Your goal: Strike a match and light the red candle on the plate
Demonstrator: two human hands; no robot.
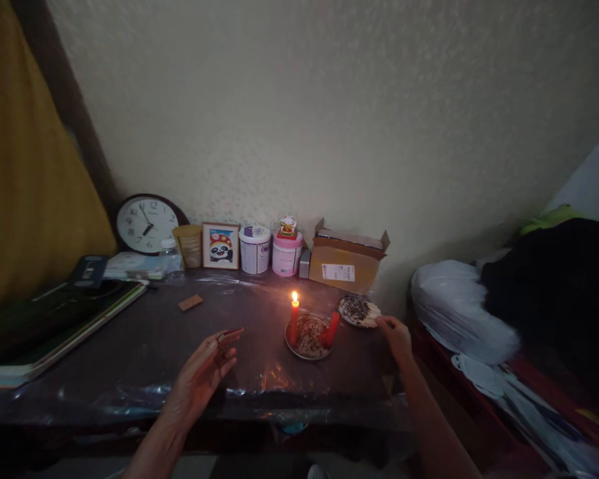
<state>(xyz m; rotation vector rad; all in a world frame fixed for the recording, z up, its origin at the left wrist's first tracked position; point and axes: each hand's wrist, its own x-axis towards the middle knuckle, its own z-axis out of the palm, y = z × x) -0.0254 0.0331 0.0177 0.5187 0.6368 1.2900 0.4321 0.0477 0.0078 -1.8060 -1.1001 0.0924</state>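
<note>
Over the table's front part, my left hand (pixel 202 372) holds a small flat brown matchbox (pixel 229 334) between thumb and fingers, the lower fingers spread. My right hand (pixel 397 338) pinches at the right rim of a small round plate (pixel 348 317) with dark, burnt-looking bits and pale matchsticks (pixel 372 313); its fingertips appear closed on a matchstick end. Between my hands stands a metal dish (pixel 309 356). In it, a lit red candle (pixel 294 324) burns upright at the left, and an unlit red candle (pixel 333 327) leans at the right.
A brown flat piece (pixel 190 303) lies on the dark plastic-covered table (pixel 154 346). Along the wall stand a clock (pixel 148 224), picture frame (pixel 221 246), two tins (pixel 255 250) and an open carton (pixel 347 263). Large books (pixel 54 326) lie left; bags (pixel 459 309) are piled right.
</note>
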